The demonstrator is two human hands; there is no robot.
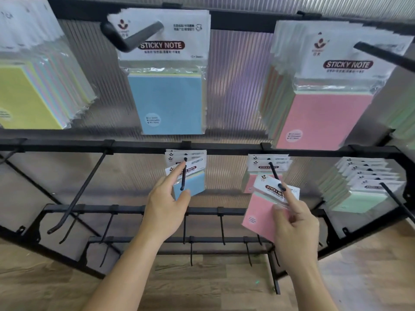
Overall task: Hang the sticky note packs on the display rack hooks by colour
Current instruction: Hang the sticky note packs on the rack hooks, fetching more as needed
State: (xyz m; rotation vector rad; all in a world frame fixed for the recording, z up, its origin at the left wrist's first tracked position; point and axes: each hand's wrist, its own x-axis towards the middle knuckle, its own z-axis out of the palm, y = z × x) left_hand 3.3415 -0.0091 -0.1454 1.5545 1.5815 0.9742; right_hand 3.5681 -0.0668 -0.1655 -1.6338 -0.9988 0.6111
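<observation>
Pinching a small blue sticky note pack (195, 182) on its black metal hook (183, 176) with our left hand (166, 209), we grip a pink sticky note pack (258, 212) at the tip of the neighbouring hook (273, 170) with our right hand (294, 223).

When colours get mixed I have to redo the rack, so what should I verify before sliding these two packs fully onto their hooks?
1. The pink pack matches the hung pink packs behind it: ok.
2. The blue pack matches the hung packs behind it: cannot tell, only white headers show.
3. The pink pack's hole is over its hook: ok, the tip pokes through.
4. The blue pack's hole is threaded: cannot tell, the left hand has a finger across it.
5. Grips: the left hand pinches the blue pack, the right hand holds the pink pack: ok.
</observation>
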